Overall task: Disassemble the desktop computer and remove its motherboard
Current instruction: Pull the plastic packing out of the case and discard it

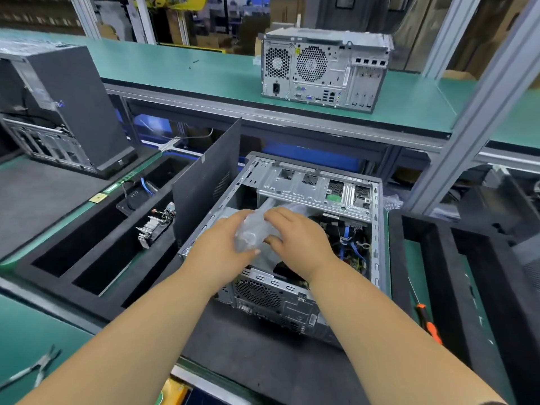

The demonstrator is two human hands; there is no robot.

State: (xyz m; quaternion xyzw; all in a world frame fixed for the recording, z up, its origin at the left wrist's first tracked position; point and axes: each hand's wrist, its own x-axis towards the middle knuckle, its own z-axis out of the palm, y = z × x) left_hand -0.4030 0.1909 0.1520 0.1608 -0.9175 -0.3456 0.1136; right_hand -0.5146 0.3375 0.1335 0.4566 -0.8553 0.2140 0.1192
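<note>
An open desktop case (315, 182) lies on its side on a dark mat in front of me, its metal drive cage at the far end and blue cables (349, 241) on the right inside. Above the open case, both hands hold a crumpled clear plastic bag (252, 232). My left hand (225, 247) grips the bag from the left and below. My right hand (295, 232) pinches it from the right. The motherboard is mostly hidden under my hands and the bag. The removed dark side panel (207, 176) stands upright at the case's left.
Black foam bins (96, 249) at left hold a heatsink (155, 229) and small parts. Another tower (324, 68) stands on the green shelf behind, a third case (58, 106) at far left. An orange-handled screwdriver (428, 323) lies at right, pliers (38, 366) at lower left.
</note>
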